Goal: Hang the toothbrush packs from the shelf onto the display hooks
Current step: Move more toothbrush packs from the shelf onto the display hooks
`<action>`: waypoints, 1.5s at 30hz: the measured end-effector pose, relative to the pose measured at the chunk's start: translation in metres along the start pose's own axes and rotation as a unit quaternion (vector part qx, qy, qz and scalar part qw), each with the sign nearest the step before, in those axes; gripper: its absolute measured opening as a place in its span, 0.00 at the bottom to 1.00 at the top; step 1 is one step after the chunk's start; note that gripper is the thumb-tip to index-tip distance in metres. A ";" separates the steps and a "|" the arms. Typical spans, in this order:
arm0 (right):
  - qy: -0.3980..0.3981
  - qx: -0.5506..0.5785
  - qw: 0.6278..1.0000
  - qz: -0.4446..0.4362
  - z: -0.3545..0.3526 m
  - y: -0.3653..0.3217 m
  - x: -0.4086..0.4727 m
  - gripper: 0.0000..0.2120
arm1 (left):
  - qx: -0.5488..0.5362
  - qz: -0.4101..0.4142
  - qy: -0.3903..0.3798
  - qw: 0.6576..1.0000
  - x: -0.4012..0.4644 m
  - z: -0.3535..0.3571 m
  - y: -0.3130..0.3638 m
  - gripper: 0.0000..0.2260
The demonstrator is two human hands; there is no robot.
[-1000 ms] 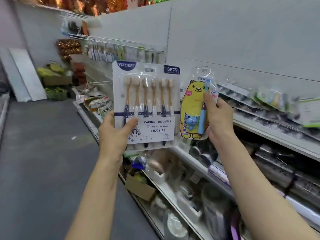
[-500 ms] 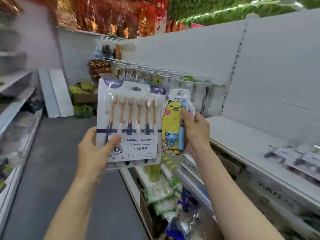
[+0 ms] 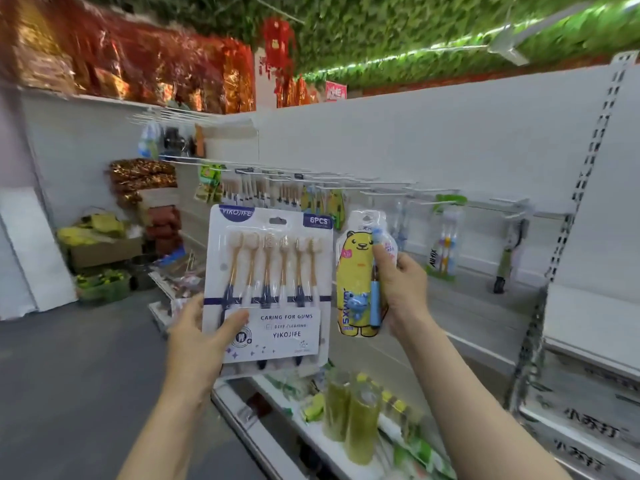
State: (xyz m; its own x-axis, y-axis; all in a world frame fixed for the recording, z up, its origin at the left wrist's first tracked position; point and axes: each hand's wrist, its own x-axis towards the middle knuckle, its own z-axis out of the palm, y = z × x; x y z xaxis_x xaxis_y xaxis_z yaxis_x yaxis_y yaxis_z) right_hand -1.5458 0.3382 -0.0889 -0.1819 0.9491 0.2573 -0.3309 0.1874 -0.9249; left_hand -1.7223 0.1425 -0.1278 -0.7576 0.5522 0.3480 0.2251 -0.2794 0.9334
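left hand [image 3: 197, 336] gripped the six-brush pack [image 3: 270, 289] by its lower corner; right hand [image 3: 401, 289] pinched the bear pack [image 3: 356, 282] beside it.

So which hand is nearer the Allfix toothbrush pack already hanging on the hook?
Right. The right hand, holding the yellow bear pack, is just left of and below the Allfix pack. The left hand, gripping the six-brush pack, is farther left.

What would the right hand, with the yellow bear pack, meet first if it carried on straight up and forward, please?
Probably the white display hooks above the yellow bear pack in the right hand; the clear packs hanging there look nearest, though depth is unclear.
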 end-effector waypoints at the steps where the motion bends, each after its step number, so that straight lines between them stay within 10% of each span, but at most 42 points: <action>1: 0.008 -0.009 1.000 -0.004 0.017 0.005 0.008 0.12 | -0.007 -0.003 -0.007 1.000 0.022 -0.009 -0.004 0.12; 24: 0.072 -0.043 0.994 -0.066 0.294 0.138 0.261 0.09 | -0.046 -0.019 -0.112 0.992 0.433 -0.064 -0.139 0.11; 45: 0.235 -0.078 0.962 -0.112 0.362 0.207 0.347 0.06 | -0.127 -0.055 -0.342 0.929 0.653 -0.015 -0.242 0.12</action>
State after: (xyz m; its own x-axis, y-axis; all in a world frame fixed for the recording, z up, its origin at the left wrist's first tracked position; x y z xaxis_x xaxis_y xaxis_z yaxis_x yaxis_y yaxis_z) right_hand -2.0129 0.6148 -0.0893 0.3287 0.8836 0.3335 -0.1637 0.4011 -0.9013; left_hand -2.2812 0.5590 -0.1278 -0.1802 0.9346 0.3068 -0.0489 -0.3200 0.9461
